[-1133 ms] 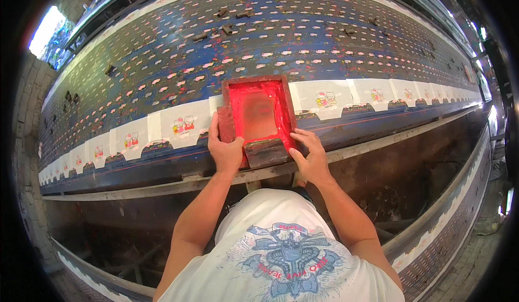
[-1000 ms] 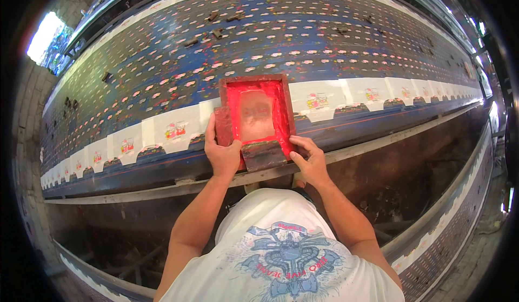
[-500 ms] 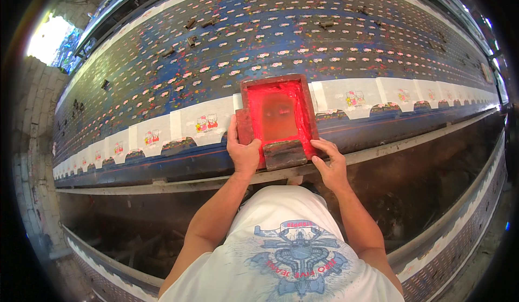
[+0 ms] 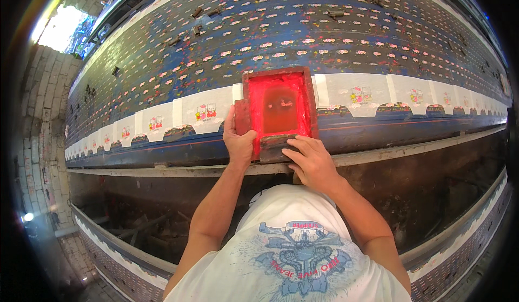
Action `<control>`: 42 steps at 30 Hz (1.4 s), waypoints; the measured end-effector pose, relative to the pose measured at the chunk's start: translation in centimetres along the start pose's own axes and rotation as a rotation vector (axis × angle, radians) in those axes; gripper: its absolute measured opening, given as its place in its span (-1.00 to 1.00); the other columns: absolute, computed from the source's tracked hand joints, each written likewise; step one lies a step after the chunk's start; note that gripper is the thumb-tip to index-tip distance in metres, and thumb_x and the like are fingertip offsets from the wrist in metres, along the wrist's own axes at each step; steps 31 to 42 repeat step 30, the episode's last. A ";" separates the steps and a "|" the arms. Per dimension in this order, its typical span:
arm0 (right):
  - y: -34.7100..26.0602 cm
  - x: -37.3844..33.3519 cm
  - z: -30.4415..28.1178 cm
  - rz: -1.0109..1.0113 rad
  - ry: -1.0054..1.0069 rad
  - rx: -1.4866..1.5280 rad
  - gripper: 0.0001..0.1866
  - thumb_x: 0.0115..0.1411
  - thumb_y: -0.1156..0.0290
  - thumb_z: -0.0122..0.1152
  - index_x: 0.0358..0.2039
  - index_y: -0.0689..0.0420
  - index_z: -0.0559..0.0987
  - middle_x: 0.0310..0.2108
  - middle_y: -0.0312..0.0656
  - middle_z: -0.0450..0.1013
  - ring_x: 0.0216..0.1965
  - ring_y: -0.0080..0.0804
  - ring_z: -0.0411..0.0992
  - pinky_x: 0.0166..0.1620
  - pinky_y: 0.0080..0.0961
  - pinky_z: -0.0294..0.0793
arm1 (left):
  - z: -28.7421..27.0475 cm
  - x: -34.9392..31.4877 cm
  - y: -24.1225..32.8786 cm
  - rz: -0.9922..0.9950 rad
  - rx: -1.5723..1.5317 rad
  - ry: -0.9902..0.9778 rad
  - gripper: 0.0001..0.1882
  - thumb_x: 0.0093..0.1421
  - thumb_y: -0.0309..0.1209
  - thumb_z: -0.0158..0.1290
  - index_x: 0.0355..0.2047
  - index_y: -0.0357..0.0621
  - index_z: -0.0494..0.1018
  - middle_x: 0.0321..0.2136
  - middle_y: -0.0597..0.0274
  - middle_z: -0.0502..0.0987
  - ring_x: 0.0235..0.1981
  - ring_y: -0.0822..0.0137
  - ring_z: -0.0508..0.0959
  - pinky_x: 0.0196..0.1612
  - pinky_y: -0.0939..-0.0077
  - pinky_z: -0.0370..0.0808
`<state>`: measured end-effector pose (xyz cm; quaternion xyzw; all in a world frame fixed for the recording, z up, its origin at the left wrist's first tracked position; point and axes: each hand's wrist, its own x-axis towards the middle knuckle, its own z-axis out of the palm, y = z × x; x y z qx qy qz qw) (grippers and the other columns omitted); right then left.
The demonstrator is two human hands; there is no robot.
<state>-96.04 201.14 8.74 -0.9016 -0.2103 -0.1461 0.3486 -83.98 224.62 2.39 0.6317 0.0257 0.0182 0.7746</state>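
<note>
A small wooden screen-printing frame, smeared with red ink inside, rests on the near edge of the long table. In its middle a darker mesh window shows faint pale marks. My left hand grips the frame's left side, thumb on top near the lower left corner. Across the frame's near end lies a dark wooden squeegee. My right hand holds the squeegee's right part, fingertips on top and thumb at its near edge. Any blade under the wood is hidden.
White cut pieces with small cartoon prints lie in a row along the near edge of the long table. Several small dark lumps sit farther back. A ledge runs along the near side, and another printed table stands behind me.
My right hand has moved left from the frame's lower right corner onto the squeegee. My left hand keeps its hold on the frame. The whole view has shifted slightly.
</note>
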 end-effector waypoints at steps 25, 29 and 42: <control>8.6 15.5 -0.7 0.085 -0.269 -0.177 -0.54 0.24 0.69 0.23 0.14 0.17 0.74 0.04 0.08 0.73 0.15 0.16 0.64 0.25 0.09 0.58 | -0.3 0.5 -1.6 0.076 0.136 -0.016 0.04 0.08 -0.82 0.19 0.64 -0.40 0.21 0.47 -0.04 0.50 0.46 0.23 0.54 0.52 0.33 0.47; 9.7 16.9 0.1 0.129 -0.217 -0.220 -0.47 0.27 0.72 0.19 0.22 0.10 0.72 0.16 0.06 0.70 0.27 0.12 0.58 0.38 0.04 0.49 | -0.3 0.2 -1.4 0.067 0.156 -0.008 0.03 0.10 -0.81 0.18 0.65 -0.39 0.21 0.47 -0.04 0.49 0.46 0.23 0.53 0.52 0.32 0.46; 9.8 16.5 0.6 0.131 -0.192 -0.251 -0.47 0.26 0.69 0.23 0.22 0.04 0.74 0.13 0.07 0.72 0.21 0.10 0.63 0.39 0.07 0.49 | -0.2 0.2 -1.6 0.061 0.152 -0.010 0.03 0.10 -0.81 0.18 0.65 -0.39 0.21 0.47 -0.04 0.49 0.46 0.23 0.53 0.52 0.32 0.46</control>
